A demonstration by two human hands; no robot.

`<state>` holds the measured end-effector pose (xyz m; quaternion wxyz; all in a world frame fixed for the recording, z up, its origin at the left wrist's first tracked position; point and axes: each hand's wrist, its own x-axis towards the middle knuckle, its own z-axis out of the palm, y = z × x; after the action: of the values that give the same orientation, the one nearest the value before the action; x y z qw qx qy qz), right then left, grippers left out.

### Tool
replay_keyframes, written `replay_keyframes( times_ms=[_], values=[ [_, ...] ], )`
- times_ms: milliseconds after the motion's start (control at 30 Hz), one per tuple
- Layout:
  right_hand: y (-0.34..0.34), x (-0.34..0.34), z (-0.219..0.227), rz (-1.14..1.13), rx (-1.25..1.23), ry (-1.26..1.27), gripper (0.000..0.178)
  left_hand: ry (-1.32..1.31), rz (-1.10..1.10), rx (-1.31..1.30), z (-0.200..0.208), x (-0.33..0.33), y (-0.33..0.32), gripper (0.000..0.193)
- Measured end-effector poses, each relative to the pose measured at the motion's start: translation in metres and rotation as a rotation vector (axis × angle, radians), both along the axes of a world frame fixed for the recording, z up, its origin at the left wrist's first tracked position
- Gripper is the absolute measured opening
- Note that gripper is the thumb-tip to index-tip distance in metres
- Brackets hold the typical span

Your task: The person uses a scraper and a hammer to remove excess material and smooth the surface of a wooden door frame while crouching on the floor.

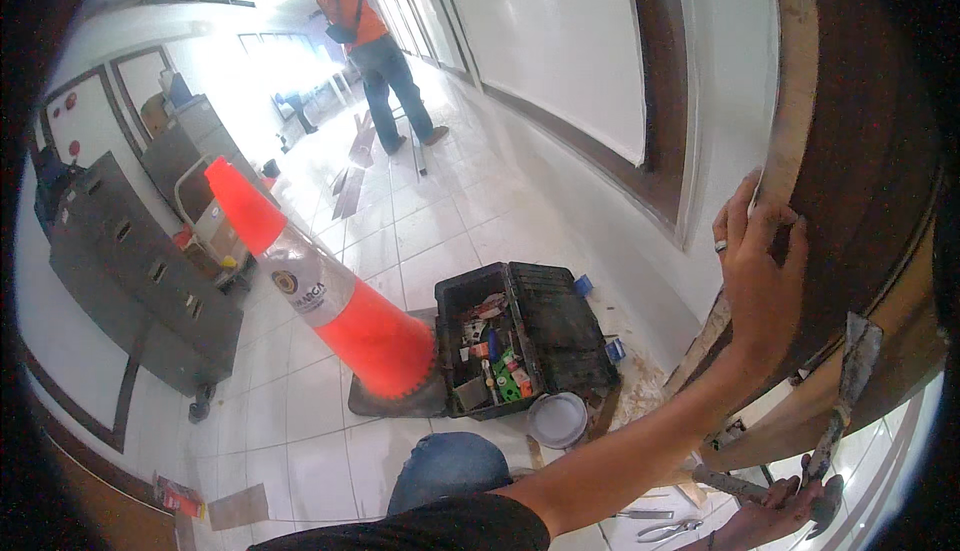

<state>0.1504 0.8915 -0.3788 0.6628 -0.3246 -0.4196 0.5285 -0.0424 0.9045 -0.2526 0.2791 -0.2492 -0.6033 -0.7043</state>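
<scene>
My left hand (760,271), with a ring on one finger, reaches across to the right. Its fingers curl against the pale wooden strip (797,81) edging a dark brown panel (870,111). Low at the right edge of the head view, my right hand (775,519) is closed around a putty knife (855,366) with a flat, stained blade pointing up. A stained, rod-like handle (733,483) also passes by that hand, and a dark metal piece shows beside it; how they join is hidden. Pliers (670,529) lie on the floor nearby.
An open black toolbox (565,336) with assorted tools stands beside an orange traffic cone (375,336). A round white lid or tub (557,420) sits at its near corner. Grey filing cabinets (140,271) line the left. Another person (365,41) in orange works at the far wall.
</scene>
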Motion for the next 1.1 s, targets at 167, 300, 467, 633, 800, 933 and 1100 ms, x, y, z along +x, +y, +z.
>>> replay_keyframes(
  times_ms=[167,300,467,633,800,933,1100],
  values=[
    [0.013,0.007,-0.014,-0.281,0.234,-0.491,0.051,-0.022,-0.097,0.104,0.005,-0.005,0.003,0.012],
    [0.011,0.014,-0.020,-0.274,0.119,-0.444,0.046,0.001,-0.125,0.112,0.006,-0.014,-0.004,0.013],
    [0.024,0.020,-0.040,-0.524,0.326,-0.894,0.055,-0.017,-0.100,0.132,0.005,-0.012,0.000,0.018],
    [0.006,0.001,-0.009,-0.102,0.004,-0.163,0.075,-0.021,-0.122,0.148,0.000,-0.017,-0.001,0.016],
    [0.004,-0.002,-0.002,-0.147,-0.034,-0.163,0.080,-0.009,-0.119,0.160,0.004,-0.017,0.004,0.011],
    [-0.001,-0.009,0.004,-0.170,-0.017,-0.184,0.080,0.028,-0.130,0.157,0.000,-0.020,0.008,0.007],
    [-0.002,-0.009,0.003,-0.143,0.019,-0.166,0.075,0.111,-0.101,0.140,-0.001,-0.022,0.006,0.010]
  ],
)
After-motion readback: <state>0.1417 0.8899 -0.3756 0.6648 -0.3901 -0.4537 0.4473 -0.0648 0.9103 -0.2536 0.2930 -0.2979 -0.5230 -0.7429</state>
